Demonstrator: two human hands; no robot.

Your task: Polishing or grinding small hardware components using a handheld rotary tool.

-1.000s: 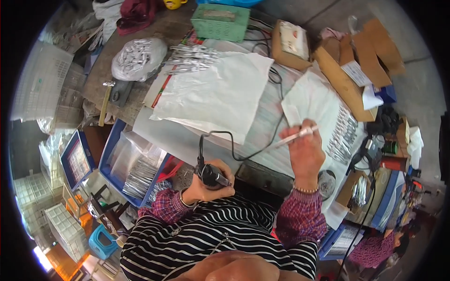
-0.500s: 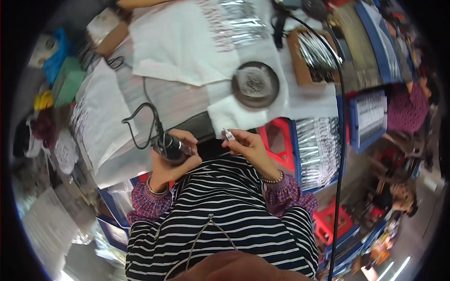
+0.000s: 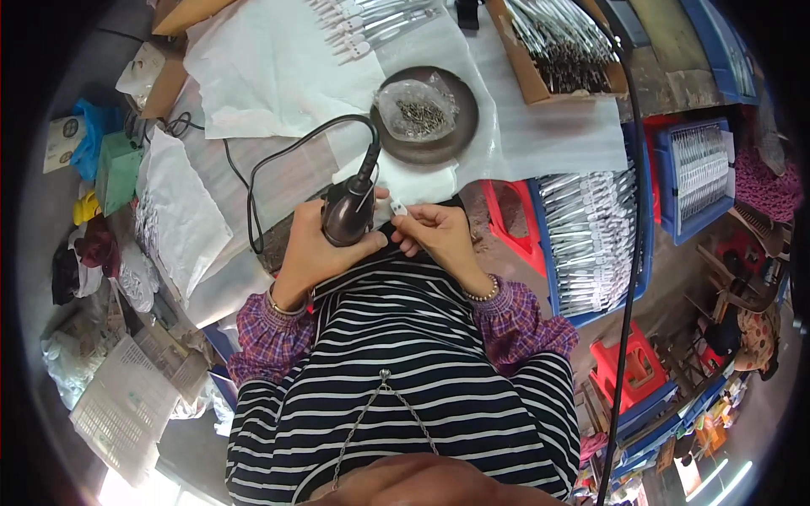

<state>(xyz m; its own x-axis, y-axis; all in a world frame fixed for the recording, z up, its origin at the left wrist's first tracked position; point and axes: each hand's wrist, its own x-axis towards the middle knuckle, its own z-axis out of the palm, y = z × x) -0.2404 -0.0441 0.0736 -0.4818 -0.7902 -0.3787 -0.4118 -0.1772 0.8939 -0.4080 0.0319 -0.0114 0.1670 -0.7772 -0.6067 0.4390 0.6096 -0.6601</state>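
Observation:
My left hand [image 3: 305,253] is wrapped round a dark brown corded electric screwdriver [image 3: 346,218], its cord leaving the upper end. Close on its right, my right hand [image 3: 445,243] pinches a small white plastic piece [image 3: 398,207] between thumb and fingers. The tool's working tip is hidden, so I cannot tell whether it touches the piece. Just beyond the hands lies a folded white cloth [image 3: 426,181]. Behind that, a round dark dish [image 3: 464,126] carries a clear plastic bag [image 3: 419,114] of small metal screws.
Long silvery parts with white ends [image 3: 359,29] lie on the table at the back. A cardboard box [image 3: 533,88] of metal strips stands at the back right. To my right are a blue crate [image 3: 553,287] of similar parts and red stools [image 3: 515,232]. A black cable [image 3: 629,278] hangs down the right side.
The screwdriver has swung round from pointing at me, and its cord now arches forward. Both hands have come closer together, bringing tool and white piece side by side. The whole view has shifted.

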